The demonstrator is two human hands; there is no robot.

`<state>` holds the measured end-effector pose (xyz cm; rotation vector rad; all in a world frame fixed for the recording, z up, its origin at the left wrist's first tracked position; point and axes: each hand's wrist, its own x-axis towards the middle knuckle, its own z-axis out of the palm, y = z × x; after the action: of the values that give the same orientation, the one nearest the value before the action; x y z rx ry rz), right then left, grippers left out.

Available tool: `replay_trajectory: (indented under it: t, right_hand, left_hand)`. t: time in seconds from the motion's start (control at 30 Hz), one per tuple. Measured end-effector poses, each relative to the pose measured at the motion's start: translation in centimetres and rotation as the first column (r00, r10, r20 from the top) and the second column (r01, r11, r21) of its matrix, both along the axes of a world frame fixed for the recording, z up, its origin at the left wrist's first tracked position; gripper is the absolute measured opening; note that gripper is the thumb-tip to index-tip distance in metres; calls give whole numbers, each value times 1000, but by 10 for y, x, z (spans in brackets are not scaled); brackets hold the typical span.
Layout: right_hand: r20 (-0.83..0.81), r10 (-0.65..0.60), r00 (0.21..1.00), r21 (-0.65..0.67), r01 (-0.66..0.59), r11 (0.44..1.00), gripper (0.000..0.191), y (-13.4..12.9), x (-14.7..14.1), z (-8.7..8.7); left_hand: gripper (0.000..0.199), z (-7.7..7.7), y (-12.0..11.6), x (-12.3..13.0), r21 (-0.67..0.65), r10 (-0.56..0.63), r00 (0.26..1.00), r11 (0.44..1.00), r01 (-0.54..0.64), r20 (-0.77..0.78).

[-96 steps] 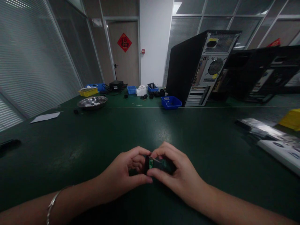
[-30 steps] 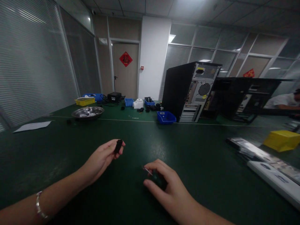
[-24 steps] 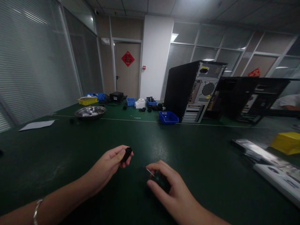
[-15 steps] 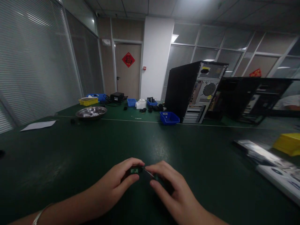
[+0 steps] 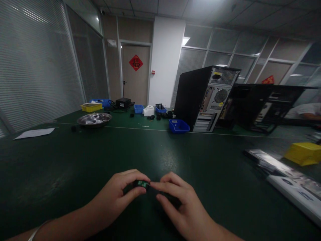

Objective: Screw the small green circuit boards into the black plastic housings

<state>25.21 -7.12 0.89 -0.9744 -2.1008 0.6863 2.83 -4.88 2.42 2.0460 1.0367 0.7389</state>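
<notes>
Left hand (image 5: 122, 189) nearly closed, thumb and fingers pinching a small black part (image 5: 142, 183) with green circuit board showing. Right hand (image 5: 179, 195) half-curled around a dark slim tool (image 5: 171, 198) (mostly hidden by fingers), index fingertip right at the part's end. The part sits between the hands, low centre, over the near side of the green table (image 5: 213, 167).

Containers, far side: steel dish (image 5: 94, 126) at left, small shiny and dark bits inside, too small to name. Behind it, yellow tray (image 5: 91, 109) with something pale in it, and a blue bin (image 5: 107, 103) with whitish contents. Mid-back, small blue basket (image 5: 138, 110), inside can't be made out; white plastic piece (image 5: 148, 110) next to it, then another blue basket (image 5: 161, 111), black items poking above the rim. Deeper blue bin (image 5: 180, 129) just beside the computer tower (image 5: 194, 97); greyish piece near its back edge, rest too dark. Yellow bin (image 5: 304, 155) far right, contents can't be seen from here.
</notes>
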Motion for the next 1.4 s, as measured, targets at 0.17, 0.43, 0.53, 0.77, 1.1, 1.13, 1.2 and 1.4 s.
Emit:
replay_trajectory:
  t: [0.17, 0.43, 0.53, 0.77, 1.1, 1.13, 1.2, 1.4]
  right_hand:
    - [25, -12, 1000, -1, 12, 1000, 34, 0, -1, 0]
    - [17, -7, 1000, -36, 8, 999, 36, 0, -4, 1]
    - [-16, -1, 1000, -23, 1, 1000, 35, -1, -4, 0]
    - [-57, 7, 998, -9, -8, 1000, 34, -1, -4, -1]
    - [-93, 27, 995, 21, -26, 999, 36, -1, -5, -3]
    - [-99, 26, 995, 22, -24, 999, 37, 0, -5, -3]
    - [-119, 22, 993, 22, -19, 1000, 38, 0, -5, -4]
    - [-144, 13, 990, -13, -15, 1000, 36, -1, -5, 0]
  left_hand:
    - [18, 1, 1, 0, -18, 4, 1000, 1000, -5, -27]
    - [20, 1, -3, 0, -23, -29, 999, 999, 29, -26]
    - [19, 1, -4, 0, -15, -23, 1000, 1000, 23, 3]
    - [17, -6, 0, 0, -63, -19, 999, 998, 22, 50]
    - [17, -11, 1, 0, -178, -3, 986, 984, 32, 164]
    - [17, -12, 1, 0, -186, 5, 986, 982, 27, 166]
    - [18, -14, 2, 1, -211, 27, 982, 977, 14, 188]
    - [17, -15, 4, 3, -302, 98, 951, 953, -5, 293]
